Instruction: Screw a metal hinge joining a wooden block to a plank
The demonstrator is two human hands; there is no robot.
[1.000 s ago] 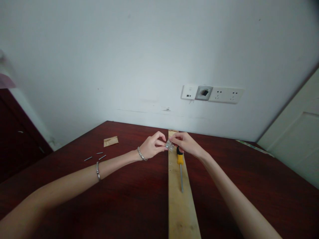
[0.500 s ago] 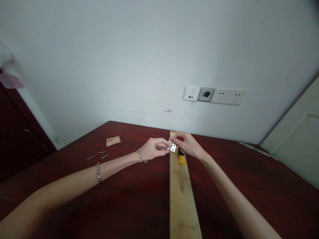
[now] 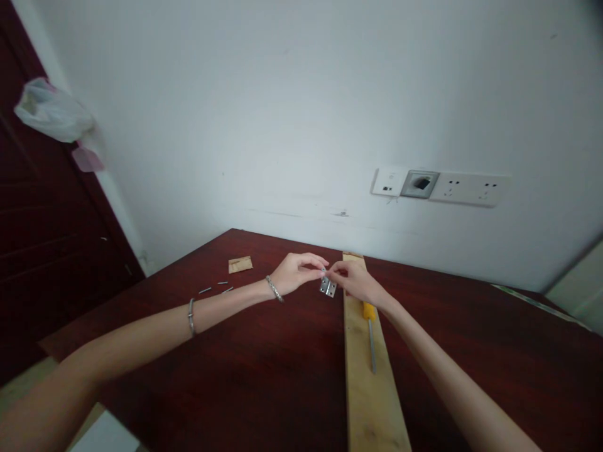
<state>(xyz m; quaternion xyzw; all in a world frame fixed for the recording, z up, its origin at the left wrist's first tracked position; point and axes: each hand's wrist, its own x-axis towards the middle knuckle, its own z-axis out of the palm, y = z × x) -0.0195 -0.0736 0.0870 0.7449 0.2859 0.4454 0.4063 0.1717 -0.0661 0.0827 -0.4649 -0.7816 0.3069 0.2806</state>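
Note:
A small silver metal hinge [image 3: 328,287] with screw holes hangs just left of the wooden board [image 3: 377,408], above the dark red table. My right hand [image 3: 357,280] pinches its upper edge between thumb and fingers. From the other side, my left hand [image 3: 296,274] grips the same upper edge, its fingertips close to those of the right. A screwdriver [image 3: 369,312] with a yellow and black handle lies along the board, its tip toward me. My right hand hides the handle's far end.
Several loose screws [image 3: 205,290] lie on the table [image 3: 264,364] at the left, near a small brown packet [image 3: 240,264]. Wall sockets [image 3: 466,188] sit above the table's back edge. A flat strip [image 3: 539,306] lies at the right, and a white plastic bag [image 3: 54,113] hangs at far left.
The view has swung left, so the scene sits further right. Both hands have carried the hinge left off the board, and it now hangs lower beneath the fingertips.

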